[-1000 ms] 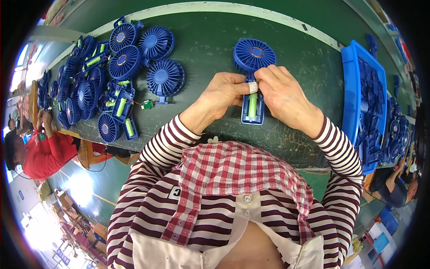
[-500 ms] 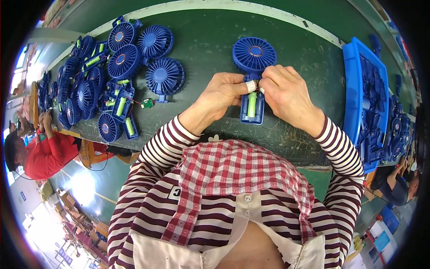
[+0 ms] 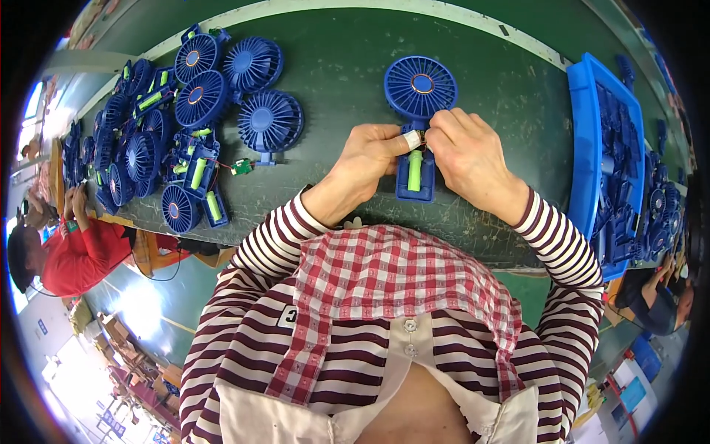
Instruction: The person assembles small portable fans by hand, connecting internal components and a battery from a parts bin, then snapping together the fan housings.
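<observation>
A blue handheld fan point(image 3: 421, 87) lies on the green table in front of me, its round cage pointing away. Its handle is open toward me and shows a green battery cell point(image 3: 416, 172). My left hand point(image 3: 366, 159) grips the fan at its neck, the thumb, wrapped with white tape, lying across it. My right hand point(image 3: 470, 152) is closed in a pinch over the top of the handle, beside that thumb. Small wires show between the fingertips, but what the right fingers pinch is mostly hidden.
Several blue fans point(image 3: 200, 100) with open handles and green cells are heaped on the left. A small green circuit board point(image 3: 241, 167) hangs from wires there. A blue bin point(image 3: 584, 148) of blue parts stands at the right. A person in red point(image 3: 85, 251) sits at far left.
The view has shifted slightly. Both hands stay at the fan's neck; the right fingers have moved only a little.
</observation>
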Tool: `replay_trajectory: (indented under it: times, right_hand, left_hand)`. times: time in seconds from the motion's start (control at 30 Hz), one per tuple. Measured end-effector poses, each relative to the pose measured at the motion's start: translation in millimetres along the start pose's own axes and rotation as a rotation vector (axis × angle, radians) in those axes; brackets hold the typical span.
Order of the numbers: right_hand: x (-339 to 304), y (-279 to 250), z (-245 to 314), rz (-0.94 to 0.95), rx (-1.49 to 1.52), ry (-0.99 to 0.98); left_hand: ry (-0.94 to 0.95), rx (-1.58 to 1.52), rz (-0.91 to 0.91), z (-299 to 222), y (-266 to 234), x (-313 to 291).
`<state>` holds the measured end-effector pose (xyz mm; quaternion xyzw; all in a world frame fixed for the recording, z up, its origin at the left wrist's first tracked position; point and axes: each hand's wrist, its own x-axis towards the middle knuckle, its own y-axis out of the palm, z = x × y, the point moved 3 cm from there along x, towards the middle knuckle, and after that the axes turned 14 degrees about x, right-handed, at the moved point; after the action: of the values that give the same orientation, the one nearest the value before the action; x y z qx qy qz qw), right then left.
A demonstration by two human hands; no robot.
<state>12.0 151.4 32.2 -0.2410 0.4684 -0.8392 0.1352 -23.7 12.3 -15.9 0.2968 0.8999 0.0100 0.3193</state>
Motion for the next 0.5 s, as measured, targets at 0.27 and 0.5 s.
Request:
replay_trajectory:
  times: [0.27,0.5]
  right_hand:
    - [-4.0,3.4,-4.1,0.029,0.008,0.005]
    - [-5.9,5.2,-2.6,0.021,0.014,0.015]
  left_hand:
    - [-0.025,-0.007,0.005,6.7,2.7,1.0]
    - [-0.019,-0.007,-0.003,7.5,4.4,0.3]
